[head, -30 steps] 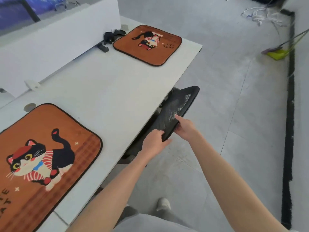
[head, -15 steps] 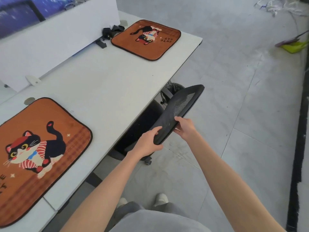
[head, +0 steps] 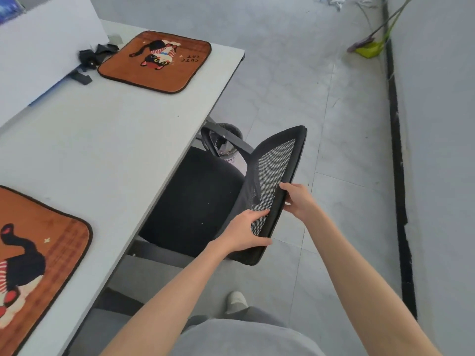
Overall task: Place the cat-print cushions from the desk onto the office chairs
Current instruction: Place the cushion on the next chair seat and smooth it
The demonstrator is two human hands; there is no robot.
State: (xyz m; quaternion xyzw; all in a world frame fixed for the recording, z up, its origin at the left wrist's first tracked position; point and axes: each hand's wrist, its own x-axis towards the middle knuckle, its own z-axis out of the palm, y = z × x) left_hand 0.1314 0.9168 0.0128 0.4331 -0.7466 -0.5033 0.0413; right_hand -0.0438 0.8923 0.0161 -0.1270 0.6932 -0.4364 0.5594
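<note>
Two orange cat-print cushions lie flat on the white desk [head: 108, 140]: one cushion [head: 156, 61] at the far end, another cushion [head: 38, 255] at the near left, partly cut off by the frame. A black office chair stands at the desk edge, its seat [head: 198, 199] half out from under the desk. My left hand [head: 244, 233] grips the near end of the mesh backrest [head: 276, 173]. My right hand [head: 299, 200] grips its top edge from the right.
A white divider panel [head: 46, 47] runs along the desk's far side with black clamps [head: 90, 59] at its foot. A waste bin [head: 226, 145] sits under the desk beyond the chair. A green dustpan [head: 368, 50] and cables lie by the right wall. My shoe [head: 236, 301] is below.
The chair has come out from under the desk toward me and to the right, so its black seat now shows. Both hands have stayed on the backrest.
</note>
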